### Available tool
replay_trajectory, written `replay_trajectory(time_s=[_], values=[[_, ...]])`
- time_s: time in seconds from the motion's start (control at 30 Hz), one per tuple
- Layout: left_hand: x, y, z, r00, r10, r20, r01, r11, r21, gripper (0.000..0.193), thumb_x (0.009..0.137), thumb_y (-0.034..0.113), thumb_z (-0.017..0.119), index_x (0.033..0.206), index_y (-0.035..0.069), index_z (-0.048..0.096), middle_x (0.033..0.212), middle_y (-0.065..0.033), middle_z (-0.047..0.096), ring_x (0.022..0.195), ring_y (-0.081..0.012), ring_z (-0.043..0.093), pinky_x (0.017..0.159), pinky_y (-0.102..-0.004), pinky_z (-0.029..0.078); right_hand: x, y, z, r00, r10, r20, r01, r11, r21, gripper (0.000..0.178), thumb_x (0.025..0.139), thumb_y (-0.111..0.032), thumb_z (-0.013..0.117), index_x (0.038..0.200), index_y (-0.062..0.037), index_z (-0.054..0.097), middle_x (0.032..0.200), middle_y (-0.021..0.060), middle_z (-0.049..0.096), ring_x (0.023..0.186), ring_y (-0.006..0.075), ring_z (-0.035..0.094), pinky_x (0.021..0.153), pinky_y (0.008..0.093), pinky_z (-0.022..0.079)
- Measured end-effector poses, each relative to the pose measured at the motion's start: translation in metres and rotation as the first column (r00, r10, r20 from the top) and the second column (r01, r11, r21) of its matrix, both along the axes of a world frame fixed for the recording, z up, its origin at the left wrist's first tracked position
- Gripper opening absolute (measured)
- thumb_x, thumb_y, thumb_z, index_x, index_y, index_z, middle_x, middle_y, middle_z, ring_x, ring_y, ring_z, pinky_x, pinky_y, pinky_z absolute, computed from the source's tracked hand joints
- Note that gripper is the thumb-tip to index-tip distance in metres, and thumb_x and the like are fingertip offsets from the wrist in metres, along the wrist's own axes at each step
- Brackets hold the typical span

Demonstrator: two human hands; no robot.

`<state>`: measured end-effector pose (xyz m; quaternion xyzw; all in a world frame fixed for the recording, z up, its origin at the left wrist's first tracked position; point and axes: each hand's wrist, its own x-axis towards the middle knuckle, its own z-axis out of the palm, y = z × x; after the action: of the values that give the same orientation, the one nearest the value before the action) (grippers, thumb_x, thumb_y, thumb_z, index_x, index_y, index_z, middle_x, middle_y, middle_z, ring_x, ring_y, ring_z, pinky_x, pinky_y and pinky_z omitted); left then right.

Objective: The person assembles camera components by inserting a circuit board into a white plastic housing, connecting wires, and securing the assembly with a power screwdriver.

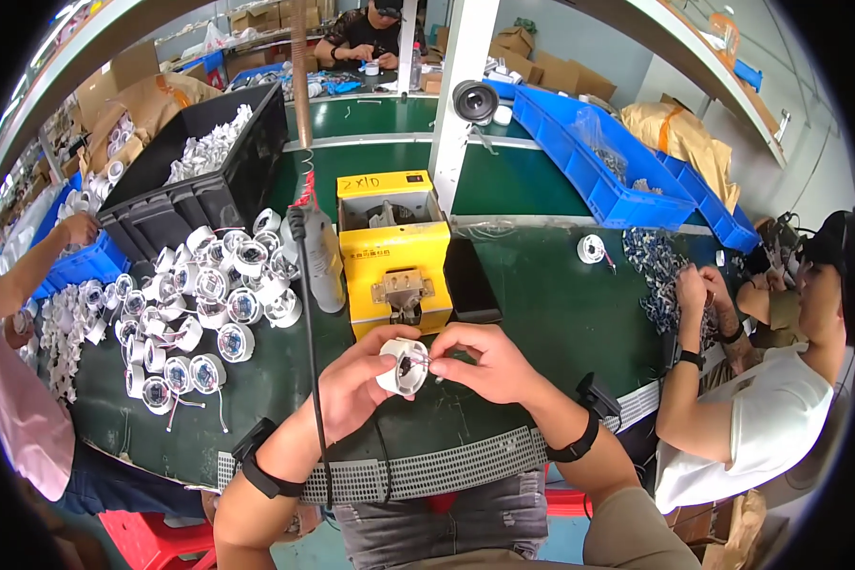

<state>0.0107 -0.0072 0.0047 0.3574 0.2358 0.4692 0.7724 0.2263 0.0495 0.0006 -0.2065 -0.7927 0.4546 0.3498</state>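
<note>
Sitting clamped in left grip point(356, 380), white housing point(390, 379), wires point(421, 360) pinched in right grip point(486, 364)

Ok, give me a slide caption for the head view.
Left hand holding a white housing, right hand at its wires, near a yellow machine on a green bench.

A red stool point(147, 541) stands lower left, cardboard boxes point(562, 76) far back.
</note>
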Motion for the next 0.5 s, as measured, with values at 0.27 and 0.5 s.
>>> replay_trajectory(time_s=[0.27,0.5], values=[[-0.001,0.005,-0.007,0.987,0.070,0.145,-0.063,0.997,-0.049,0.037,0.085,0.014,0.050,0.121,0.006,0.047,0.115,-0.0107,0.057,0.101,-0.0223,0.059,0.087,-0.0378,0.050,-0.004,-0.008,-0.002,0.986,-0.103,-0.132,0.067,0.964,-0.256,0.013,0.088,-0.011,0.065,0.092,0.0004,0.061,0.082,0.0039,0.063,0.076,0.0107,0.058,0.069,0.0265,0.046],[0.000,0.006,-0.011,0.978,0.077,0.196,-0.054,0.991,-0.122,0.032,0.090,0.020,0.049,0.120,0.006,0.047,0.114,-0.0110,0.059,0.102,-0.0230,0.060,0.087,-0.0388,0.050,-0.011,-0.013,0.003,0.982,-0.179,0.051,0.170,0.973,0.156,0.008,0.082,-0.005,0.066,0.084,-0.0018,0.059,0.078,0.0064,0.056,0.071,0.0164,0.056,0.065,0.0289,0.044]])
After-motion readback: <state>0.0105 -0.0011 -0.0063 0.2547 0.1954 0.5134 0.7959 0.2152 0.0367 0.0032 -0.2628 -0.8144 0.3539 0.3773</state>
